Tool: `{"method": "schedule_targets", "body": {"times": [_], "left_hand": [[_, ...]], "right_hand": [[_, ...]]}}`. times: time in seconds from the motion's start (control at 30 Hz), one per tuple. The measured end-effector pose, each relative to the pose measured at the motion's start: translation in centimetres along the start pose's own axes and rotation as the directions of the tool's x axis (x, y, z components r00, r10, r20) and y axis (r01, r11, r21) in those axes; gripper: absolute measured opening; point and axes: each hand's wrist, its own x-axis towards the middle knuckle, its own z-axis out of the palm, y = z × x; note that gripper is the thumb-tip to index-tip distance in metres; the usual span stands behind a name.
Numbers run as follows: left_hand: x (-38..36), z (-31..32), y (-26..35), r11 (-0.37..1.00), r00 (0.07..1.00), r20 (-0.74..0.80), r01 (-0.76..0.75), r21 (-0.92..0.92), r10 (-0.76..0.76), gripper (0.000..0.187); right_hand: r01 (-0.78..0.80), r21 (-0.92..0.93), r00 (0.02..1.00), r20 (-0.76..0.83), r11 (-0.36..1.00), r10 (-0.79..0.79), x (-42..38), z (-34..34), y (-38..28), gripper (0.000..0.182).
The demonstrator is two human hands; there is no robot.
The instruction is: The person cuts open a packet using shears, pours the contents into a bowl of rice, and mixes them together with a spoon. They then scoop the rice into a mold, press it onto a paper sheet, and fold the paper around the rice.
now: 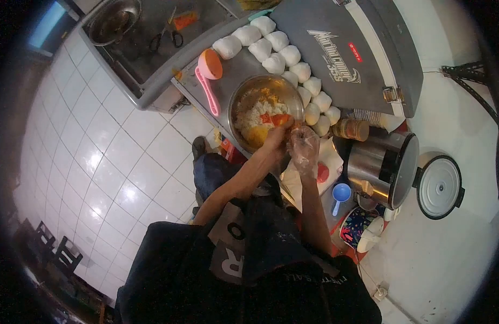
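Note:
My bare left hand [276,139] is closed on a small orange sachet [275,119] held over a steel bowl [233,100]. The bowl contains white, rice-like food [255,116] with yellow patches and orange bits. Close beside the sachet, my right hand [304,148] wears a clear plastic glove. Its fingers are bunched near the bowl's right rim, and what they hold, if anything, is hidden. A pink-handled ladle with an orange bowl [210,65] lies left of the steel bowl.
Several white wrapped bundles [275,63] line the grey case [335,48]. To the right stand a jar [352,129], a steel pot [373,167] and its lid [440,186]. A blue scoop [341,193] lies nearby. Scissors [167,38] and a pan [114,21] are at upper left.

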Motion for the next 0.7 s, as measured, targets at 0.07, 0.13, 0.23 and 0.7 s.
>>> {"method": "schedule_targets", "body": {"times": [0.07,0.13,0.23,0.7], "left_hand": [[-1.0,1.5,0.7,0.992,0.971,-0.236,-0.065,-0.110,0.037,0.033],[-0.9,0.6,1.2,0.988,0.973,-0.230,-0.004,-0.151,-0.031,0.035],[-0.4,-0.1,0.4,0.992,0.986,-0.158,0.039,-0.123,-0.059,0.038],[-0.6,-0.8,0.9,0.998,0.995,-0.078,0.063,0.006,-0.062,0.058]], "right_hand": [[0.040,0.044,0.999,-0.017,0.998,-0.039,-0.7,0.3,-0.5,0.017],[-0.097,0.663,0.994,0.034,0.742,0.101,-0.9,0.5,-2.6,0.016],[-0.330,0.259,0.937,0.205,0.907,0.283,-0.9,-0.8,-7.8,0.022],[-0.260,0.552,0.961,0.071,0.792,0.266,-0.5,2.3,-2.9,0.022]]}}
